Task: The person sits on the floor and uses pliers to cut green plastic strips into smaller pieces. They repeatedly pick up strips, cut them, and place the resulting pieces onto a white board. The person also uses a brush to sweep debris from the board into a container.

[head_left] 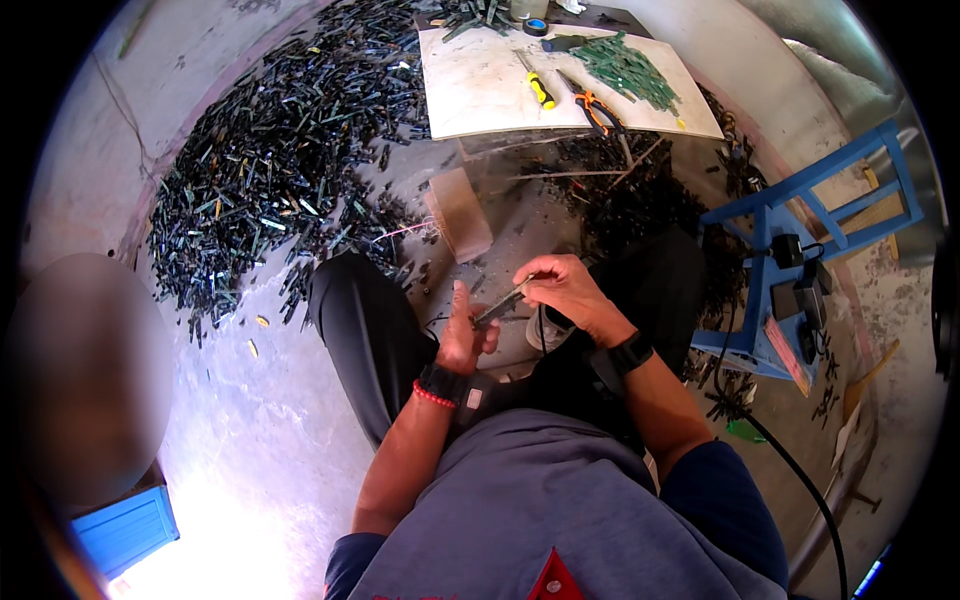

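Between my knees, my two hands share a thin, dark, narrow strip (pixel 503 306), tilted up to the right. My right hand (pixel 572 295) pinches its upper end between thumb and fingers. Round its lower end curl the fingers of my left hand (pixel 462 338), with the thumb pointing up. What the strip is made of is too small to tell. Just beyond my hands, a brown cardboard-like block (pixel 460 215) stands on the floor. Below my right hand, a pale round object (pixel 546 330) is partly hidden by my legs.
A large heap of dark strips (pixel 290 150) covers the floor at far left. On a white board (pixel 470 105) lie a yellow screwdriver (pixel 541 92), orange-handled pliers (pixel 600 112) and green strips (pixel 630 68). A blue chair (pixel 765 270) carries black adapters; a black cable (pixel 800 475) runs at right.
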The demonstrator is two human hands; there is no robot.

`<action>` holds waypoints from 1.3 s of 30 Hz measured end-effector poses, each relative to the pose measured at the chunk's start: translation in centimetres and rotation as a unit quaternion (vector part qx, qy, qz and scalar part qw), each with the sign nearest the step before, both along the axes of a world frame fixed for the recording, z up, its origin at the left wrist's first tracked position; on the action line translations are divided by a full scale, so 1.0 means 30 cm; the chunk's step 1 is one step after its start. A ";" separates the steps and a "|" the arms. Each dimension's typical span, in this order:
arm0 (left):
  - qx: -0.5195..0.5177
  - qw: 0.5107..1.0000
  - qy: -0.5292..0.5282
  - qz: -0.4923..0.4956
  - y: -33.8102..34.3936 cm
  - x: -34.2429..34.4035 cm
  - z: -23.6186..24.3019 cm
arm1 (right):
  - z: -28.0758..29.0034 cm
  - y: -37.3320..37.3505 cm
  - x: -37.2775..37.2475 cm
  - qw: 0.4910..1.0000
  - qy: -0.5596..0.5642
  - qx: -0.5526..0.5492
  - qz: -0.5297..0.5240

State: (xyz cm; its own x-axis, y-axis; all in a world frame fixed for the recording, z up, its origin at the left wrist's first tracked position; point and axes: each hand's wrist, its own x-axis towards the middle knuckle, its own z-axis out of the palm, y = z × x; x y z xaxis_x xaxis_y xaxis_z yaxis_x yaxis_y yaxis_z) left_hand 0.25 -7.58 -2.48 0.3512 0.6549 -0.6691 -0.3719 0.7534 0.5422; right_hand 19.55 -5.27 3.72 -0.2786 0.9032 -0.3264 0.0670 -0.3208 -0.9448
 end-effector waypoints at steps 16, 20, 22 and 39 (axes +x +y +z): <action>0.050 0.994 -0.035 0.092 0.026 -0.002 -0.020 | -0.114 -0.113 -0.130 0.964 0.116 -0.003 -0.240; 0.127 0.991 0.051 0.003 0.009 0.014 -0.032 | -0.133 -0.125 -0.146 0.956 0.146 -0.021 -0.252; 0.159 0.983 0.088 -0.037 0.001 0.024 -0.026 | -0.142 -0.130 -0.149 0.958 0.142 -0.032 -0.247; 0.197 0.976 0.085 -0.036 -0.013 0.025 -0.009 | -0.119 -0.117 -0.091 0.992 0.038 0.014 -0.117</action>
